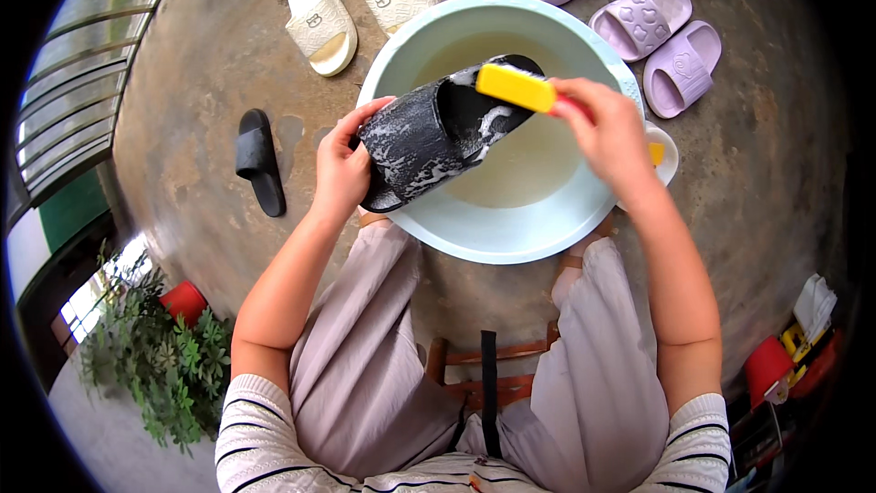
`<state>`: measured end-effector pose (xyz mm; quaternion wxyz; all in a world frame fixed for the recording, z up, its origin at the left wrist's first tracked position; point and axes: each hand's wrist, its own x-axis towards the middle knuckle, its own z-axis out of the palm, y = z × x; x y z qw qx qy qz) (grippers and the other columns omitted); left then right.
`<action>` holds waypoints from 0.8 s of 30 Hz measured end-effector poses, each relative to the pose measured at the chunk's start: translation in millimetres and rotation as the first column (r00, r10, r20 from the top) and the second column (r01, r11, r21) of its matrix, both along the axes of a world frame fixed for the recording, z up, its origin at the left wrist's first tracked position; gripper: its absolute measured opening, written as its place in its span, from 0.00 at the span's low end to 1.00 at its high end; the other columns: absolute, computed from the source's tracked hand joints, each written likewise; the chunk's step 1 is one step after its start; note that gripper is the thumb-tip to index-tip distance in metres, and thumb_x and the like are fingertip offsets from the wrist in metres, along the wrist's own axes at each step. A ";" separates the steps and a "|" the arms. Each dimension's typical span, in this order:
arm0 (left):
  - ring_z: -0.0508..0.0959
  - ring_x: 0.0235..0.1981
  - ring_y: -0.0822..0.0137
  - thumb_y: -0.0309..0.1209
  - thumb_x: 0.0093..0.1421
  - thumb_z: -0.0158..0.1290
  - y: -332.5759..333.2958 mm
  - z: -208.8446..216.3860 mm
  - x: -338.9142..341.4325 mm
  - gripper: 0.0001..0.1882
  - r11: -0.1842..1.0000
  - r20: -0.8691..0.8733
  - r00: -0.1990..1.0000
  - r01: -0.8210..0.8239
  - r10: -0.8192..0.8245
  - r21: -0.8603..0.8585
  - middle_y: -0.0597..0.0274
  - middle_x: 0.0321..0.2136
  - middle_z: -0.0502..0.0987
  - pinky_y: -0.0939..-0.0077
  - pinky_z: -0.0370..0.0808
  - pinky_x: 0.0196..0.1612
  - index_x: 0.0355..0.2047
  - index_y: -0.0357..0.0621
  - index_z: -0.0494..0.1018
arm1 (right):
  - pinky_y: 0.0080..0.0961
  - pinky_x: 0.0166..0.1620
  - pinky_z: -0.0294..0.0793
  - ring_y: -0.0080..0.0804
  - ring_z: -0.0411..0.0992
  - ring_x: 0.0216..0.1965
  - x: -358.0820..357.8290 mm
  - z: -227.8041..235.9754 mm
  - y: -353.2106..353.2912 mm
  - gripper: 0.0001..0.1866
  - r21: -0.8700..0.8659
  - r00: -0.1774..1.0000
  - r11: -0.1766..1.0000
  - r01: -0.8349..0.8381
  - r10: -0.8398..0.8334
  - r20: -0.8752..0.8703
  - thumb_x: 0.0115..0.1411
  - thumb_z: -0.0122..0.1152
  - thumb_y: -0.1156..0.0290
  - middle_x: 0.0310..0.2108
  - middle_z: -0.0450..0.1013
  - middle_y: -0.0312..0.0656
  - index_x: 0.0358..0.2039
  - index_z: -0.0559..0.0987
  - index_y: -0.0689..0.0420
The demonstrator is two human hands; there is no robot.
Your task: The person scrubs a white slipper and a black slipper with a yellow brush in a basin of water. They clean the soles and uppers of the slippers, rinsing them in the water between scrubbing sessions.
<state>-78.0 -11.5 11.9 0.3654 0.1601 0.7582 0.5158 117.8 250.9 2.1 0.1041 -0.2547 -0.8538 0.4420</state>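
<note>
A black slide slipper (408, 141) streaked with white suds is tilted above a pale blue basin (474, 244). My left hand (344, 164) grips it by the toe end, fingers behind it and thumb on the near side. My right hand (602, 132) is closed round the red handle of a brush with a yellow head (516, 88). The brush lies against the footbed near the heel, where white foam shows; its bristles are mostly hidden. Cloudy water (525, 169) stands in the basin below.
Another black slipper (257, 162) lies on the concrete floor at left. Cream slippers (321, 23) and several lilac slippers (683, 68) ring the basin's far side. A small white dish (667, 157) with something yellow touches its right. Railing (91, 64) and a leafy plant (169, 356) stand left.
</note>
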 end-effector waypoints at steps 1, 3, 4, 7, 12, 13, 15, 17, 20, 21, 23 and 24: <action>0.79 0.50 0.72 0.15 0.63 0.49 -0.5 -3.8 4.1 0.20 1.000 0.016 1.000 -0.016 0.016 0.020 0.60 0.48 0.81 0.77 0.73 0.56 0.55 0.35 0.76 | 0.40 0.41 0.78 0.48 0.79 0.36 -2.6 -1.4 -13.1 0.11 0.073 0.996 0.995 -0.073 0.077 -0.050 0.60 0.66 0.73 0.35 0.80 0.49 0.44 0.83 0.57; 0.78 0.51 0.72 0.15 0.64 0.49 -3.7 -10.9 9.4 0.21 0.998 0.039 0.999 -0.035 0.032 0.057 0.60 0.49 0.81 0.77 0.73 0.57 0.56 0.35 0.75 | 0.39 0.39 0.77 0.47 0.79 0.34 -6.3 4.5 -38.7 0.14 -0.056 0.973 0.976 -0.211 0.204 -0.110 0.59 0.67 0.73 0.33 0.79 0.47 0.46 0.84 0.54; 0.78 0.51 0.72 0.15 0.64 0.48 -4.0 -11.9 11.9 0.21 0.997 0.024 1.000 -0.012 0.010 0.075 0.60 0.49 0.81 0.77 0.72 0.58 0.57 0.35 0.74 | 0.39 0.38 0.77 0.46 0.78 0.33 -7.8 7.4 -36.5 0.14 -0.025 0.977 0.981 -0.193 0.189 -0.098 0.59 0.66 0.73 0.32 0.79 0.47 0.47 0.84 0.53; 0.77 0.53 0.71 0.15 0.64 0.48 -5.2 -11.6 18.8 0.21 0.994 0.046 0.998 -0.052 0.048 0.093 0.59 0.51 0.80 0.76 0.72 0.59 0.57 0.34 0.74 | 0.37 0.34 0.75 0.42 0.76 0.29 -3.3 1.0 -17.5 0.19 0.097 0.991 0.992 -0.086 0.095 -0.094 0.60 0.66 0.74 0.28 0.77 0.45 0.52 0.84 0.47; 0.77 0.53 0.70 0.16 0.64 0.48 -1.5 -10.1 15.0 0.21 0.987 0.067 0.993 -0.106 0.099 0.118 0.59 0.51 0.80 0.75 0.71 0.59 0.57 0.34 0.74 | 0.35 0.30 0.73 0.39 0.73 0.25 11.2 8.6 -47.4 0.21 0.151 0.997 0.987 -0.052 0.059 -0.045 0.59 0.70 0.71 0.25 0.72 0.41 0.54 0.83 0.45; 0.77 0.53 0.70 0.16 0.64 0.48 -1.9 -9.1 15.0 0.21 0.988 0.066 0.993 -0.101 0.094 0.117 0.59 0.51 0.80 0.75 0.71 0.59 0.57 0.34 0.74 | 0.35 0.29 0.72 0.39 0.72 0.23 11.0 16.9 -56.1 0.21 0.043 0.995 0.996 -0.078 0.080 -0.059 0.59 0.70 0.70 0.25 0.71 0.41 0.54 0.83 0.45; 0.77 0.53 0.70 0.16 0.64 0.48 -0.7 -8.0 18.8 0.21 0.985 0.071 0.992 -0.117 0.108 0.126 0.59 0.51 0.80 0.75 0.71 0.59 0.57 0.34 0.74 | 0.36 0.29 0.72 0.39 0.72 0.23 16.6 8.8 -40.3 0.20 0.105 0.999 0.994 -0.012 0.017 -0.046 0.60 0.70 0.70 0.24 0.70 0.41 0.53 0.84 0.47; 0.77 0.53 0.70 0.16 0.64 0.48 2.0 -8.7 23.1 0.21 0.983 0.079 0.990 -0.128 0.118 0.130 0.59 0.51 0.80 0.75 0.71 0.59 0.57 0.34 0.74 | 0.36 0.29 0.71 0.38 0.72 0.23 13.7 0.1 -16.1 0.19 0.253 0.987 0.959 0.128 -0.148 0.064 0.60 0.70 0.70 0.23 0.70 0.41 0.53 0.84 0.49; 0.78 0.52 0.70 0.15 0.62 0.45 7.6 -11.6 27.9 0.22 0.985 0.061 0.988 -0.144 0.139 0.098 0.59 0.50 0.80 0.75 0.71 0.59 0.56 0.34 0.74 | 0.37 0.28 0.72 0.41 0.73 0.23 14.7 8.7 -47.3 0.17 0.155 0.999 0.987 0.031 -0.036 0.031 0.61 0.69 0.69 0.24 0.71 0.44 0.51 0.84 0.52; 0.78 0.52 0.70 0.14 0.62 0.44 7.6 -10.9 27.9 0.22 0.985 0.047 0.989 -0.144 0.140 0.098 0.58 0.50 0.80 0.75 0.71 0.59 0.56 0.34 0.74 | 0.37 0.28 0.72 0.42 0.73 0.23 13.6 14.4 -59.7 0.17 0.123 0.999 0.992 -0.031 0.030 0.010 0.61 0.68 0.68 0.24 0.72 0.44 0.51 0.84 0.52; 0.78 0.52 0.70 0.14 0.61 0.43 8.0 -13.0 29.4 0.23 0.985 0.031 0.990 -0.139 0.137 0.105 0.58 0.49 0.80 0.76 0.71 0.59 0.56 0.34 0.74 | 0.34 0.29 0.73 0.40 0.74 0.23 20.5 0.8 -48.2 0.15 0.135 0.998 0.990 0.043 -0.047 0.030 0.61 0.69 0.68 0.26 0.74 0.44 0.49 0.85 0.53; 0.77 0.52 0.70 0.13 0.60 0.42 12.3 -15.2 33.1 0.24 0.985 0.038 0.988 -0.150 0.148 0.083 0.58 0.50 0.80 0.76 0.71 0.59 0.56 0.35 0.74 | 0.33 0.29 0.73 0.38 0.74 0.23 26.0 -16.9 -33.1 0.15 0.138 0.990 0.984 0.117 -0.126 0.058 0.61 0.69 0.69 0.27 0.75 0.44 0.48 0.85 0.54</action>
